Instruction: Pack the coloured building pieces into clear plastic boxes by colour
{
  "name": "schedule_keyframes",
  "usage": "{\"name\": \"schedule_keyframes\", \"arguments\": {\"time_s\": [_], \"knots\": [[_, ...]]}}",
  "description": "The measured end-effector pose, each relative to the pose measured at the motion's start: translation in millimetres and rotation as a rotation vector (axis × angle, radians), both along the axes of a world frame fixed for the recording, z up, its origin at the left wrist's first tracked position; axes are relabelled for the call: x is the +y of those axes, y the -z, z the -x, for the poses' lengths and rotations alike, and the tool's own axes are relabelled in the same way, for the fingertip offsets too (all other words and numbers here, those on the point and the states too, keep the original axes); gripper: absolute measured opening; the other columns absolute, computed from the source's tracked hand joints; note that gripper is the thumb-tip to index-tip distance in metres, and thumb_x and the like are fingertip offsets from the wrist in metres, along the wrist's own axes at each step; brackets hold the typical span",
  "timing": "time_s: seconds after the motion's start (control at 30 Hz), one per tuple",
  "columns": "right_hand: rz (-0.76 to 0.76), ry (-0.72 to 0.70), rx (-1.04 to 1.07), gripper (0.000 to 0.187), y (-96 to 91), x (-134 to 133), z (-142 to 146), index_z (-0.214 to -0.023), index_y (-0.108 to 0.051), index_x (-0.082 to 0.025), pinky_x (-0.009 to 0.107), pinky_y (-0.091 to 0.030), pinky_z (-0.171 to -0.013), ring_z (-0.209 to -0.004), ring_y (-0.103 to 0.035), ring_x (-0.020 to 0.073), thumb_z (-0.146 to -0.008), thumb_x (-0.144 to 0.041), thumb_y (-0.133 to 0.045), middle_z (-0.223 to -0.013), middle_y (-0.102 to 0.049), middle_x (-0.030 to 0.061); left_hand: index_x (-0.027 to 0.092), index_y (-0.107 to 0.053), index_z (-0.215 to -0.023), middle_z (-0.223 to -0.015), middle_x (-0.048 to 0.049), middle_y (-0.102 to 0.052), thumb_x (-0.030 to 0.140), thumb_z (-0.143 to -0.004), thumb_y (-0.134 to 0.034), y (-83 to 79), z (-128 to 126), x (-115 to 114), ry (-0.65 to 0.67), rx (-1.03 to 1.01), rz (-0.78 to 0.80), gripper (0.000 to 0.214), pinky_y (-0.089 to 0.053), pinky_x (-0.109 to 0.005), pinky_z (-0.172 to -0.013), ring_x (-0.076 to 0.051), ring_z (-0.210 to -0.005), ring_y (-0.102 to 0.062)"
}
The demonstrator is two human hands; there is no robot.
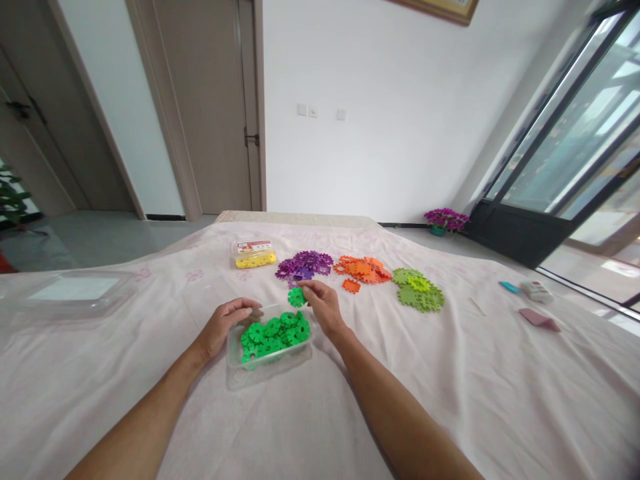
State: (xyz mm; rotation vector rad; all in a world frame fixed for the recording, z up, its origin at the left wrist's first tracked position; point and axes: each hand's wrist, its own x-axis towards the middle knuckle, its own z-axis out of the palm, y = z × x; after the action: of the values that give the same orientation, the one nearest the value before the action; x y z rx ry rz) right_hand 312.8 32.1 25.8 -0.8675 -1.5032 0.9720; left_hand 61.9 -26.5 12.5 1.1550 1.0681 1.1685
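A clear plastic box (245, 380) full of green notched building discs (274, 339) stands in front of me on the cloth. My left hand (221, 328) grips its far left corner, fingers bent over the rim. Above the box's far right side, my right hand (325, 308) pinches one green disc (296, 297) between thumb and fingers. Just beyond lie loose heaps of similar pieces: purple pieces (310, 262), orange pieces (367, 269) and light green pieces (417, 293). One orange square (351, 286) lies apart at the near edge of its heap.
A lidded clear box with yellow pieces (256, 260) sits at the back left. Far left is a large clear container (80, 293). On the right lie a blue item (510, 287), a small white object (537, 291) and a pink folded item (540, 319). A pale cloth (400, 400) covers the table.
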Motion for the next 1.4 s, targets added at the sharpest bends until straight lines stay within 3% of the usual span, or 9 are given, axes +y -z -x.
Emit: {"name": "schedule_keyframes", "arguments": {"time_s": [0.3,0.5,0.6,0.7,0.8,0.9,1.07,1.3,1.4], "knots": [[-0.513,-0.026,-0.849,0.03,-39.3,-23.5,-1.7,-0.066,-0.071,-0.02,0.035,-0.039,-0.084,-0.085,-0.061,0.02,-0.091,-0.033,-0.059,-0.07,-0.069,0.005,0.015,-0.069,-0.102,-0.098,-0.0118,-0.077,0.037,-0.079,-0.071,-0.6,-0.6,0.5,-0.008,0.013,-0.001,0.032,-0.051,-0.037,-0.083,-0.025,-0.088,-0.072],[-0.544,-0.252,-0.794,0.024,-46.3,-29.7,1.7,-0.086,-0.077,-0.024,0.039,-0.035,-0.101,-0.108,-0.062,0.0219,-0.094,-0.037,-0.058,-0.089,-0.075,0.0045,0.015,-0.071,-0.098,-0.095,-0.0108,-0.077,0.046,-0.081,-0.067,-2.3,-5.0,-2.7,-0.054,0.056,-0.063,0.035,-0.052,-0.037,-0.085,-0.025,-0.088,-0.072],[-0.451,-0.29,-0.609,0.031,-42.8,-31.1,2.7,-0.087,-0.077,-0.024,0.037,-0.038,-0.1,-0.107,-0.064,0.0212,-0.096,-0.041,-0.052,-0.092,-0.075,0.0038,0.014,-0.072,-0.091,-0.093,-0.0108,-0.076,0.051,-0.086,-0.058,-1.8,-3.6,-2.1,-0.223,0.174,-0.19,0.04,-0.051,-0.037,-0.087,-0.026,-0.09,-0.07],[-0.288,-0.143,-0.399,0.04,-34.3,-28.0,1.4,-0.084,-0.076,-0.022,0.034,-0.046,-0.088,-0.093,-0.067,0.0207,-0.098,-0.045,-0.046,-0.089,-0.075,0.0051,0.015,-0.071,-0.095,-0.093,-0.0107,-0.075,0.051,-0.089,-0.048,-1.9,10.5,0.9,-0.459,0.366,-0.261,0.043,-0.051,-0.037,-0.087,-0.026,-0.091,-0.069],[-0.154,0.02,-0.244,0.042,-20.1,-21.4,-0.6,-0.086,-0.076,-0.02,0.034,-0.048,-0.084,-0.088,-0.067,0.0221,-0.096,-0.049,-0.048,-0.088,-0.075,0.0069,0.02,-0.069,-0.109,-0.114,-0.0098,-0.072,0.045,-0.09,-0.045,-2.0,36.7,4.2,-0.713,0.751,-0.255,0.04,-0.047,-0.039,-0.096,-0.028,-0.106,-0.065],[-0.041,0.04,-0.108,0.042,-4.4,-15.4,-0.8,-0.09,-0.074,-0.018,0.034,-0.05,-0.079,-0.085,-0.066,0.0221,-0.095,-0.051,-0.048,-0.089,-0.073,0.008,0.018,-0.055,-0.135,-0.135,-0.0161,-0.059,0.044,-0.09,-0.04,2.8,63.1,7.8,-0.807,1.201,-0.135,0.053,-0.035,-0.049,-0.107,-0.035,-0.128,-0.05],[0.04,-0.006,-0.051,0.034,9.3,-12.1,1.4,-0.1,-0.072,-0.02,0.032,-0.05,-0.076,-0.084,-0.064,0.0198,-0.089,-0.047,-0.056,-0.1,-0.071,0.0069,0.02,-0.044,-0.146,-0.146,-0.0249,-0.044,0.062,-0.09,-0.03,22.0,84.6,20.0,-0.72,1.431,0.236,0.071,-0.024,-0.062,-0.107,-0.043,-0.14,-0.033],[0.4,-0.546,-0.007,0.049,-7.0,-10.8,-11.4,-0.117,-0.066,-0.021,0.035,-0.048,-0.087,-0.101,-0.065,0.023,-0.068,-0.023,-0.066,-0.11,-0.072,0.0067,0.02,-0.041,-0.147,-0.156,-0.0216,-0.034,0.062,-0.087,-0.036,31.4,98.3,41.8,-0.628,1.474,0.256,0.074,-0.021,-0.058,-0.112,-0.038,-0.144,-0.028],[0.434,-0.604,-0.026,0.054,-13.2,-10.3,-15.2,-0.117,-0.064,-0.022,0.034,-0.048,-0.087,-0.106,-0.063,0.023,-0.064,-0.016,-0.063,-0.113,-0.071,0.0059,0.018,-0.043,-0.146,-0.153,-0.0212,-0.039,0.051,-0.085,-0.046,26.3,111.8,52.0,-0.565,1.441,0.233,0.069,-0.025,-0.057,-0.11,-0.039,-0.141,-0.033]]}}
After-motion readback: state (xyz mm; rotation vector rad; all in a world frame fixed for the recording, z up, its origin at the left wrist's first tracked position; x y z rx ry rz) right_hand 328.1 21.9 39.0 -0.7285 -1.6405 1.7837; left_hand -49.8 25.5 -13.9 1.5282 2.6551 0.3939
